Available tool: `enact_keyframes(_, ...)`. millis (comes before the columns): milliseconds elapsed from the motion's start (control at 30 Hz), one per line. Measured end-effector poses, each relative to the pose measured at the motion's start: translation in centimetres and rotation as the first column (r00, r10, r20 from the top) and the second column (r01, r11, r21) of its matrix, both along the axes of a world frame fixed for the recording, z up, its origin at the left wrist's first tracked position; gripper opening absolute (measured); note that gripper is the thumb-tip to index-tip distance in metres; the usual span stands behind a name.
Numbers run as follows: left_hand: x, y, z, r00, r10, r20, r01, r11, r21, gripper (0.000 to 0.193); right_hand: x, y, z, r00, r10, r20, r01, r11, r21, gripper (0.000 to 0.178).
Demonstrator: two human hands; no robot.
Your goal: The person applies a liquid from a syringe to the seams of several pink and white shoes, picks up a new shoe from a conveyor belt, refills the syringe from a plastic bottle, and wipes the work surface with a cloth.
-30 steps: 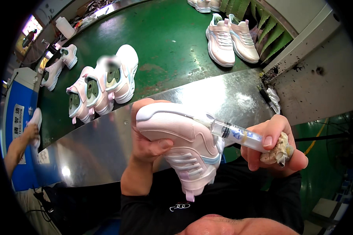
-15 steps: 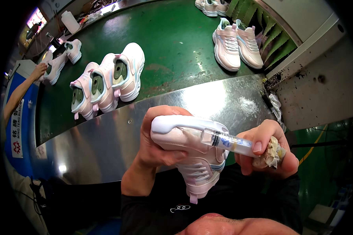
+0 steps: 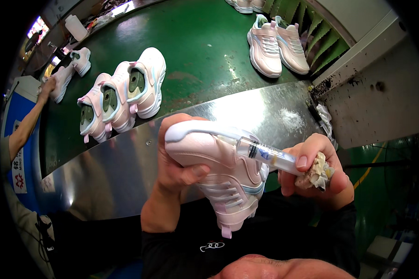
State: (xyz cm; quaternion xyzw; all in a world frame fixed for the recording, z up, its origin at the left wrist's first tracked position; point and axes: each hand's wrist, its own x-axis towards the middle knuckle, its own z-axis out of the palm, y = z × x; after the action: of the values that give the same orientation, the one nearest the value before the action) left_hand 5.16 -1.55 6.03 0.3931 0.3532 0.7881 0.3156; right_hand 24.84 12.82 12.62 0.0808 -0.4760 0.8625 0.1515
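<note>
A pale pink sneaker (image 3: 228, 169) with a white sole is tilted over my lap, its toe to the upper left and its heel loop pointing down. My left hand (image 3: 172, 169) is closed round the toe end, thumb on the upper. In my right hand (image 3: 328, 153) is a clear plastic syringe (image 3: 272, 158), gripped by its rear end. Its front end lies at the seam between sole and upper; whether the tip touches is hard to see. A crumpled off-white wad (image 3: 319, 173) is also in the right hand's fingers.
Three pink sneakers (image 3: 121, 97) stand on the green work surface (image 3: 195, 51) at the left, and a pair (image 3: 277, 49) stands by green strip flaps (image 3: 328, 53) at the right. A metal strip (image 3: 107, 172) edges the surface. Another person's hand (image 3: 48, 87) touches a sneaker (image 3: 62, 83) at the far left.
The sneaker and my left hand have shifted a little left and up in view. The syringe's front has moved slightly left along with the sneaker. Both hands keep their hold.
</note>
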Motion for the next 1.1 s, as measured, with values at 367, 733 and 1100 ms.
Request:
enact_keyframes(367, -0.9, -0.6, -1.3, 0.982, 0.081, 0.171, -0.051, 0.984, -0.173, 0.079, 1.8, 0.7, -2.1, 0.998, -0.023, 0.054, 0.02, 0.999, 0.046, 0.064)
enact_keyframes(733, -2.1, -1.3, -3.0, 0.98, 0.125, 0.156, -0.083, 0.963, -0.255, 0.073, 2.4, 0.8, -4.6, 0.998, -0.064, -0.001, 0.064, 0.994, 0.091, 0.061)
enact_keyframes(1100, -2.2, -0.1, -2.5, 0.97, -0.037, 0.242, 0.05, 0.998, -0.047, 0.06, 3.3, 0.6, -6.2, 0.999, -0.032, 0.026, 0.03, 0.997, 0.065, 0.053)
